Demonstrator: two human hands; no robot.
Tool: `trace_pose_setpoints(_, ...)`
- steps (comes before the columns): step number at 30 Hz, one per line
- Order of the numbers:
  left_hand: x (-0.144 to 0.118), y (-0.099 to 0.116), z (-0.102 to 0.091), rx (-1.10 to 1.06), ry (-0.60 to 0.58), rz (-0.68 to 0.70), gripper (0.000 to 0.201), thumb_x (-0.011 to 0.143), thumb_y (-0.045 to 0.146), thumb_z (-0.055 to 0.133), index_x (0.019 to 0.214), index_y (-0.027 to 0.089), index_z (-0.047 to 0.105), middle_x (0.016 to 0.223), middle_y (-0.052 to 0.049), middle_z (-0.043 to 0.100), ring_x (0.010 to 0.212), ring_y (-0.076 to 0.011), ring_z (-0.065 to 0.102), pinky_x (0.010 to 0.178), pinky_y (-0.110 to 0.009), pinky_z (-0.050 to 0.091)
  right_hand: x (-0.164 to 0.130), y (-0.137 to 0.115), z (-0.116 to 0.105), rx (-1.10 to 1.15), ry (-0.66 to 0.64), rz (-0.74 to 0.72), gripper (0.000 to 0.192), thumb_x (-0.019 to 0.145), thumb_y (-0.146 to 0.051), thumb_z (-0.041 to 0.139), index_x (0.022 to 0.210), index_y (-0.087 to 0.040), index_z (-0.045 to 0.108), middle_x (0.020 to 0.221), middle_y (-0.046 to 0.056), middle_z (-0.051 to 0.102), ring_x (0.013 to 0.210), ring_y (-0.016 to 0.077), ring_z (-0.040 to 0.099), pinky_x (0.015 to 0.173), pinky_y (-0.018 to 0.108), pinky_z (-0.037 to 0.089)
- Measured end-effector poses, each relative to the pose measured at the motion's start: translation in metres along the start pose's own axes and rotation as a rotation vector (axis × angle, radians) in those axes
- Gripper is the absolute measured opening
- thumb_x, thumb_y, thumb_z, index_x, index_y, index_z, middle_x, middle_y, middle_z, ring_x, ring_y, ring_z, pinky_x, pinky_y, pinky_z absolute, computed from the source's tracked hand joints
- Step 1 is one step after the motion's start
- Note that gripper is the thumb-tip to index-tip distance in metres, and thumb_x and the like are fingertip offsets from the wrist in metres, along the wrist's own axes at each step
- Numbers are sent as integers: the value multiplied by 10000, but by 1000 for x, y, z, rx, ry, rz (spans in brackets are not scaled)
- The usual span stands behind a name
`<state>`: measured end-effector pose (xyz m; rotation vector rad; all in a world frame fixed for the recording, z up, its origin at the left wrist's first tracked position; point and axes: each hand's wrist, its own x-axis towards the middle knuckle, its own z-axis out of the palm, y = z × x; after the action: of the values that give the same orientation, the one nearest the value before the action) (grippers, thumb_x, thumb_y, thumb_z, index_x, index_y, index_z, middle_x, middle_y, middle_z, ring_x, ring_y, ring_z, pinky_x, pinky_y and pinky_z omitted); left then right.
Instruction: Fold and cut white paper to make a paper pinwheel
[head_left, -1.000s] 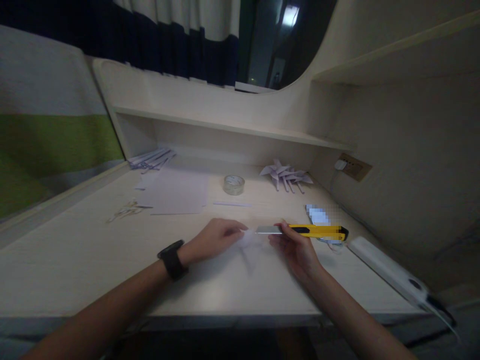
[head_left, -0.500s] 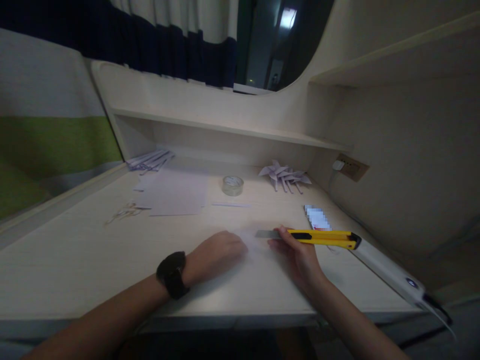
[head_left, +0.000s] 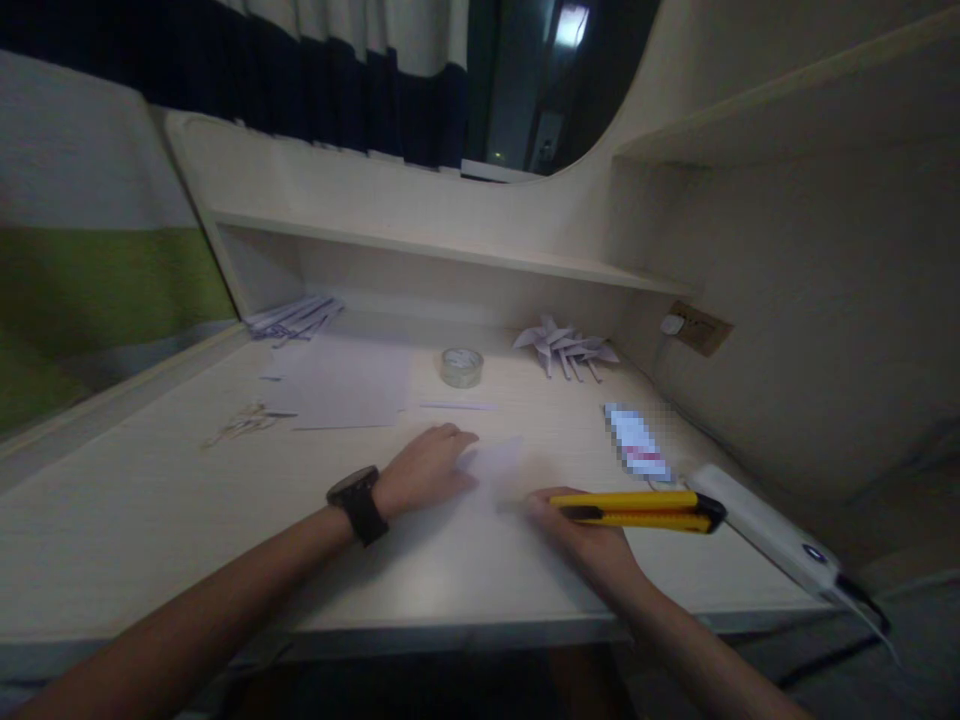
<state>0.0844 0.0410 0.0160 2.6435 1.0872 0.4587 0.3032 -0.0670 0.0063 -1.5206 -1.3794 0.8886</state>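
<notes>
Head view | my left hand point(head_left: 424, 468) flat on thin, floppy paper point(head_left: 499, 466) | right hand point(head_left: 592, 545) at 3 o'clock grips yellow knife point(head_left: 637, 510) mid-handle.

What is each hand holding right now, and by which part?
The right hand grips the yellow utility knife near its front end. The left hand holds nothing; it presses flat on the paper.

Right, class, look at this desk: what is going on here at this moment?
A person sits at a pale desk. The left hand presses flat on a small sheet of white paper. The right hand grips a yellow utility knife, held low over the paper's near edge. A tape roll, loose sheets and folded paper pinwheels lie behind.
</notes>
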Motion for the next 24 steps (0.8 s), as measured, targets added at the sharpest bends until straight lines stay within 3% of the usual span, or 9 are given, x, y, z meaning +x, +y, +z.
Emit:
trace_pose_setpoints(4,13,-3,-5,1,-66,-81,618,694,461,644,1201,122,543,1052,-137,623,952,-272,574,797,-334,425,-1,-2,1,-62,20,-8,331,719,-517,632,827,-215,713,856,53,704,828,231,635,845,377,496)
trace_pose_setpoints(7,23,-8,-11,-145,-151,-163,692,638,520,674,1184,112,551,1012,-136,654,866,-266,610,712,-313,438,-1,-4,0,-82,-7,8,351,727,-528,619,841,-208,707,878,57,699,855,244,630,861,398,487)
trace_pose_setpoints(11,31,-16,-16,-508,-423,-201,526,628,508,690,979,117,657,867,-108,695,693,-232,633,561,-279,431,-1,-4,-1,-82,-21,23,358,736,-521,618,852,-192,701,892,70,694,865,249,626,854,397,485)
trace_pose_setpoints(13,31,-20,-16,-631,-490,-175,455,606,459,722,901,114,682,830,-99,700,661,-220,629,543,-272,429,0,-3,0,-72,-18,28,348,728,-509,634,846,-189,701,869,66,695,836,241,632,826,383,496)
trace_pose_setpoints(18,23,-16,-10,-733,-409,-143,421,556,375,767,883,120,695,847,-80,705,686,-208,626,573,-267,437,-1,-3,0,-71,-21,6,324,731,-485,643,844,-188,707,860,65,699,826,237,636,815,379,505)
trace_pose_setpoints(24,14,-10,-3,-698,-297,-135,359,568,351,736,827,103,709,776,-65,697,646,-191,603,572,-264,428,-2,-2,-2,-87,-22,-5,319,740,-492,635,854,-204,710,884,68,704,846,247,637,844,419,505)
